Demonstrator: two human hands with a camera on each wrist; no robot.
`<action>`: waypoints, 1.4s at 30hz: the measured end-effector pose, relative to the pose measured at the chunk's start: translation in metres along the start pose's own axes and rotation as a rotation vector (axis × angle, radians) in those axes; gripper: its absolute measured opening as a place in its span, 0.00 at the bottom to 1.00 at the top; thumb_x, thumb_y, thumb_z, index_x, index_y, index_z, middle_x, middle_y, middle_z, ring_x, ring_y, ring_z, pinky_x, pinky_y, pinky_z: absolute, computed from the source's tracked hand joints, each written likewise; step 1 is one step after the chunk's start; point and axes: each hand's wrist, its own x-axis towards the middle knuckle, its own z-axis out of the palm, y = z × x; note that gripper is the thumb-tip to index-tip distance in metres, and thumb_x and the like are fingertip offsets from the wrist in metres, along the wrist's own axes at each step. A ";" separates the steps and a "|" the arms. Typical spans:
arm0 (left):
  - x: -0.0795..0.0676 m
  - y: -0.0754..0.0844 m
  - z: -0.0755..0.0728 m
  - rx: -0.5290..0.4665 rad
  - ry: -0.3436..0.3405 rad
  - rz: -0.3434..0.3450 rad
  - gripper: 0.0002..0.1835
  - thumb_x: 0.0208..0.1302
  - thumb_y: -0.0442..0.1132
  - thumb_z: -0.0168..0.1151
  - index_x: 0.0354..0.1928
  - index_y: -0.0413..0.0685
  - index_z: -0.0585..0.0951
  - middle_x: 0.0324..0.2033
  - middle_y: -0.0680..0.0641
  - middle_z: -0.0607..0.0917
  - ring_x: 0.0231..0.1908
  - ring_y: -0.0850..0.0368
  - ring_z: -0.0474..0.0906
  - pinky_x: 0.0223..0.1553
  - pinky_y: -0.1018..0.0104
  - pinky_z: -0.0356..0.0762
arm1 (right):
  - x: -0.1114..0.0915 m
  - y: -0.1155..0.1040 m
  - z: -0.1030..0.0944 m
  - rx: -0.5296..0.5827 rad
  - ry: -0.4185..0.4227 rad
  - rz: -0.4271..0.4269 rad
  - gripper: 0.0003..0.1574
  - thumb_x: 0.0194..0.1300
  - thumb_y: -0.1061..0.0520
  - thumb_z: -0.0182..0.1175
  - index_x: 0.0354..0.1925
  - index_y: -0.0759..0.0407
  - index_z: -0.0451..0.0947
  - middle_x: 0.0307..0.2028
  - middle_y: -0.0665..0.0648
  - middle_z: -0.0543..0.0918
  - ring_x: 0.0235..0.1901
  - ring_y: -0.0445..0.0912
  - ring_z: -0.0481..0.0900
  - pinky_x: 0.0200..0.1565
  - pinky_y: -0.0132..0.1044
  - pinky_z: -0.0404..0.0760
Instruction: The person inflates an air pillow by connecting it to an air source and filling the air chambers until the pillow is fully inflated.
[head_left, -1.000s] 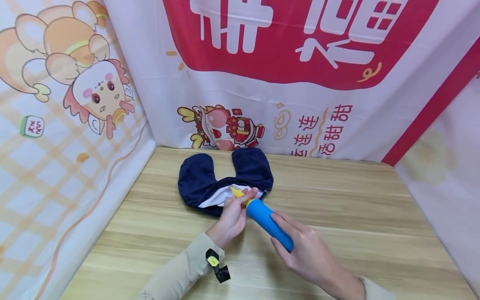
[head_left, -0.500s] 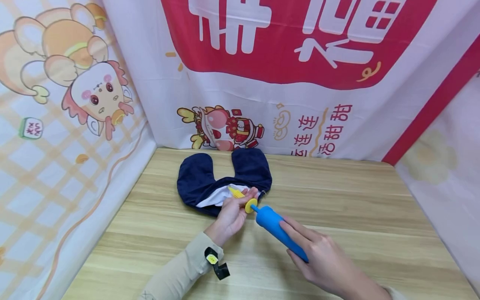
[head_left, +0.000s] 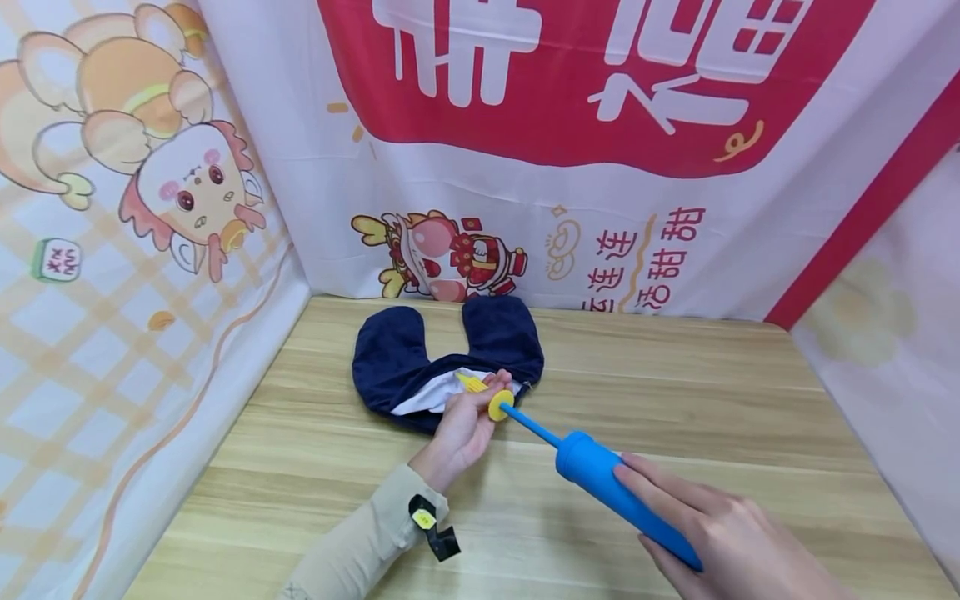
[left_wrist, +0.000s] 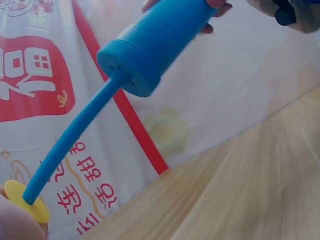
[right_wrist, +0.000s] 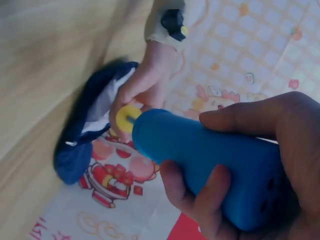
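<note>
A blue hand pump [head_left: 611,483] with a yellow nozzle [head_left: 501,406] spans between my two hands. My right hand [head_left: 731,533] grips the blue barrel, fingers wrapped round it in the right wrist view. The thin blue rod [left_wrist: 75,137] is drawn well out of the barrel and runs to the yellow disc. My left hand [head_left: 465,429] holds the nozzle just behind its tip, which points over the white lining [head_left: 431,394] of a navy U-shaped neck pillow [head_left: 390,342]. The pillow's cover gapes along its near curve.
The pillow lies on a wood-grain table [head_left: 675,392] with its two ends near the back cloth [head_left: 315,225]. Printed cloths also stand at the left and right. A black strap [head_left: 435,525] is fixed round the left sleeve cuff.
My right hand has drawn the pump barrel back towards the lower right, so the blue rod now shows at length. My left hand and the pillow have hardly moved.
</note>
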 end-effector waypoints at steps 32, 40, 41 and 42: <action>-0.003 0.002 -0.011 0.058 0.023 -0.081 0.20 0.75 0.21 0.51 0.67 0.25 0.69 0.46 0.45 0.89 0.45 0.60 0.88 0.53 0.68 0.86 | 0.031 -0.017 0.011 0.095 0.012 -0.083 0.50 0.59 0.51 0.80 0.76 0.48 0.71 0.67 0.55 0.83 0.44 0.49 0.92 0.38 0.43 0.91; -0.007 -0.001 -0.007 0.004 0.040 -0.074 0.12 0.78 0.24 0.48 0.58 0.31 0.72 0.40 0.49 0.89 0.43 0.62 0.87 0.51 0.71 0.86 | 0.012 -0.013 -0.013 -0.028 -0.124 0.022 0.52 0.56 0.39 0.80 0.76 0.42 0.72 0.64 0.49 0.85 0.33 0.36 0.84 0.32 0.36 0.89; -0.008 -0.002 -0.006 -0.006 0.055 -0.076 0.13 0.78 0.24 0.47 0.61 0.30 0.69 0.42 0.49 0.87 0.44 0.62 0.86 0.51 0.72 0.86 | 0.016 -0.016 -0.013 -0.029 -0.124 0.013 0.51 0.57 0.40 0.79 0.75 0.43 0.73 0.65 0.50 0.84 0.34 0.38 0.86 0.33 0.38 0.89; -0.009 -0.004 -0.004 -0.013 0.070 -0.079 0.16 0.79 0.24 0.45 0.64 0.30 0.67 0.44 0.48 0.86 0.44 0.62 0.85 0.51 0.73 0.85 | 0.020 -0.019 -0.012 -0.026 -0.107 -0.010 0.49 0.57 0.41 0.79 0.74 0.44 0.74 0.65 0.51 0.84 0.36 0.41 0.88 0.33 0.40 0.90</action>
